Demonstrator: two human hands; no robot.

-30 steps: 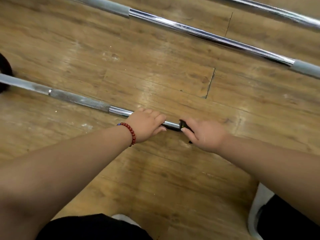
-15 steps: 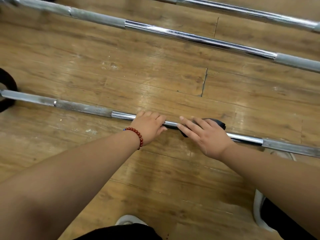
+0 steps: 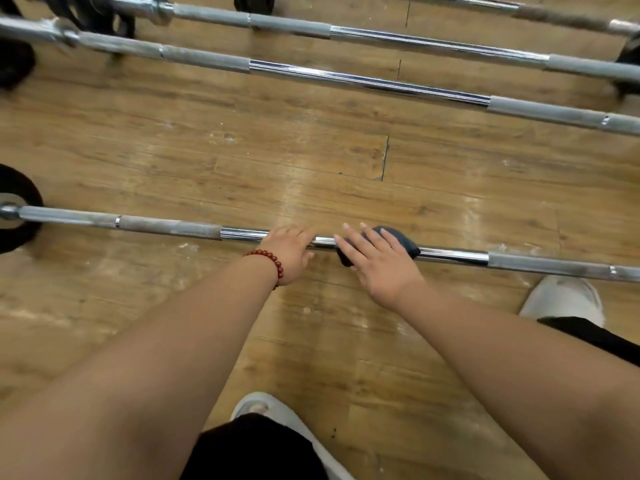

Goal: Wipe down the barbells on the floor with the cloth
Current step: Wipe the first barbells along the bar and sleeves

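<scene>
Your left grip (image 3: 289, 252) is grasping the nearest barbell (image 3: 173, 227): the fingers curl over the top of the smooth chrome shaft, just right of where the grey rough section ends. A bracelet (image 3: 273, 263) of red beads sits on that wrist.

Your right grip (image 3: 377, 261) is not clenched. Its fingers lie straight and spread, palm down, pressing the cloth (image 3: 401, 239) onto the same shaft. The cloth is dark, bunched over the bar, and shows beyond the fingertips and again under the edge of the palm. Only a short stretch of bare chrome separates the two grips.

The nearest barbell lies on the wooden floor (image 3: 311, 161), running across the view from left to right. At its left end a black weight plate (image 3: 15, 183) is partly in frame. Its right part passes close to a white shoe (image 3: 561, 296); whether they touch cannot be told.

Further from you, a second barbell (image 3: 346, 77) and a third barbell (image 3: 415, 41) lie roughly parallel to the first, well apart from it and near each other. Part of a fourth bar (image 3: 554, 15) shows at the top right edge.

A second white shoe (image 3: 263, 407) and a black trouser leg (image 3: 259, 448) appear at the bottom, between your forearms.
</scene>
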